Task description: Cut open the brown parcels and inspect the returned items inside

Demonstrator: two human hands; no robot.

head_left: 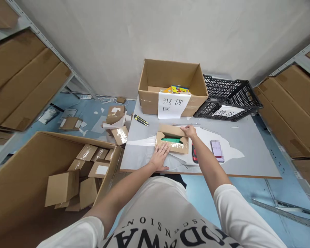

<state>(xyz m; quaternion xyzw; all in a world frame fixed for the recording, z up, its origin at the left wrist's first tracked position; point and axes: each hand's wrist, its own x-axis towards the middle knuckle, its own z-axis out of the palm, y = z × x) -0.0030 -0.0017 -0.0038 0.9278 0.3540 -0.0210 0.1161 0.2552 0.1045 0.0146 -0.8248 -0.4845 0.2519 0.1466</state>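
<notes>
Grey table (248, 151) stands against a pale wall, between shelves of cartons. Near its front edge lies a small open box (172, 138) with something green (171, 140) inside. Left hand (160, 156) lies flat, fingers spread, touching the box's near side. Right hand (189, 131) grips its far right flap. Just right lie a phone (217, 151) and a red-edged object (194, 155). Behind are a knife (141, 120), a labelled carton (172, 88) and a black crate (228, 98). A big carton (28, 172) of small boxes stands left.

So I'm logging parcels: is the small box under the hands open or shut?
Open. The small box has its flap raised under the right hand, showing a green item inside; the left hand presses its near side.
</notes>
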